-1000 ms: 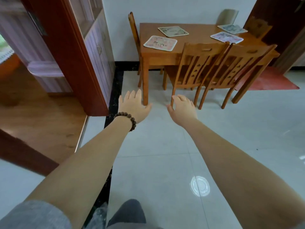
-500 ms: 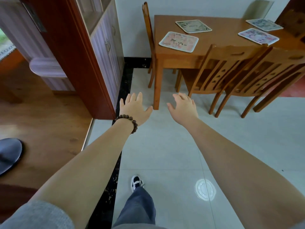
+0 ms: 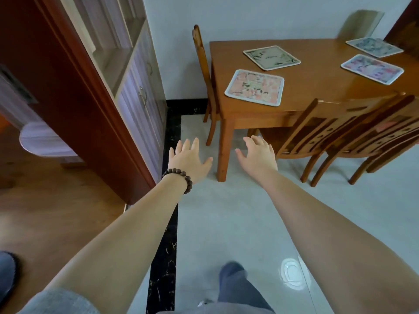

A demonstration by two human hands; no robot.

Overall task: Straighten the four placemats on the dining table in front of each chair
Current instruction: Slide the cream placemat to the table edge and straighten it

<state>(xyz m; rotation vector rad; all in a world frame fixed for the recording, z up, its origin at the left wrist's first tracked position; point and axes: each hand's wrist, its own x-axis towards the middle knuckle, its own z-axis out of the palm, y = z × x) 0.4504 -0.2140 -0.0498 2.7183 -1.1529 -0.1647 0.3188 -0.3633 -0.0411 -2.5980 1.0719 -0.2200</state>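
Observation:
A wooden dining table [image 3: 317,87] stands at the upper right with several square placemats lying askew on it: a pink one [image 3: 255,87] near the front left corner, a green-grey one [image 3: 271,57] behind it, a pink-blue one [image 3: 372,68] and a blue-grey one [image 3: 374,46] at the far right. My left hand [image 3: 189,159], with a bead bracelet on the wrist, and my right hand [image 3: 258,157] are stretched out over the floor in front of the table's near leg, palms down, fingers spread, both holding nothing.
One chair [image 3: 204,82] stands at the table's left end and two chairs [image 3: 353,132] are pushed in along the near side. A red-brown cabinet and door frame [image 3: 102,98] rise at the left. My leg [image 3: 238,288] shows over the pale tiled floor.
I have walked closer to the table, which now looks larger and further right. Both hands stay outstretched and empty in about the same pose.

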